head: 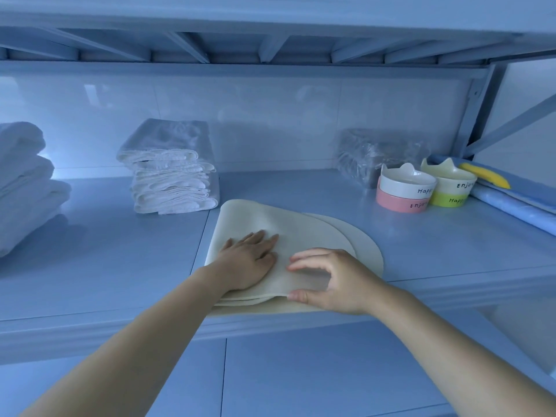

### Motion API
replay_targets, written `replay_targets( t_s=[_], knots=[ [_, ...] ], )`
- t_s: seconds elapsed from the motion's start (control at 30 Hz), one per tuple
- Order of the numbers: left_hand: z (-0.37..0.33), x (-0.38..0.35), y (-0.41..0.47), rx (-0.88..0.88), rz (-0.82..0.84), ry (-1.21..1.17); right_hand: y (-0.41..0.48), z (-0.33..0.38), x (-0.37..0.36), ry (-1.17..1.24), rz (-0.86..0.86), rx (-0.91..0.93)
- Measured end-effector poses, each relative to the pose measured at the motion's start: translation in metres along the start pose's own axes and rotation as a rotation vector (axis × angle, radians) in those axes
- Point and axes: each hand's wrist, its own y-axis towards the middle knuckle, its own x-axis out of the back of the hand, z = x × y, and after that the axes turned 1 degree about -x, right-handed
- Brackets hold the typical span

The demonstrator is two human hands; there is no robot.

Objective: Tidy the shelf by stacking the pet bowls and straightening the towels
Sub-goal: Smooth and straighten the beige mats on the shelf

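A cream, round-edged folded cloth point(288, 233) lies at the front of the shelf point(120, 251). My left hand point(248, 260) presses flat on its top layer. My right hand point(328, 281) holds the cloth's near edge, thumb at the fold and fingers curved over the top. At the right stand two stacks of cat-eared pet bowls: a white bowl on a pink one point(404, 191) and a cream bowl on a green one point(449, 183). A stack of folded white towels point(173, 176) sits at the back left.
More folded white towels point(24, 182) pile at the far left. A clear plastic-wrapped pack point(367, 158) stands behind the bowls. Blue rolled material and a yellow object point(487, 176) lie at the right end. The upper shelf point(270, 40) hangs low overhead.
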Motion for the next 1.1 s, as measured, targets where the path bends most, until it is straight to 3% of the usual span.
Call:
replay_targets(
  t_s=[0.1, 0.23, 0.43, 0.57, 0.83, 1.1],
  knots=[
    [0.003, 0.004, -0.008, -0.017, -0.069, -0.006, 0.0, 0.006, -0.007, -0.019, -0.008, -0.003],
    [0.009, 0.014, -0.027, -0.104, -0.294, -0.106, 0.002, 0.013, -0.014, 0.002, -0.023, 0.0],
    [0.032, 0.017, -0.066, -0.224, -0.095, -0.162, 0.007, 0.019, -0.015, -0.019, -0.078, 0.006],
    [0.04, 0.015, -0.076, -0.271, -0.179, -0.176, 0.009, 0.024, -0.022, -0.019, -0.076, -0.006],
    [0.036, 0.012, -0.084, -0.335, -0.337, -0.182, 0.01, 0.036, -0.033, -0.103, -0.257, 0.032],
    [0.015, 0.011, -0.075, -0.302, -0.266, -0.265, 0.001, 0.035, -0.014, -0.219, -0.404, 0.034]
  ],
)
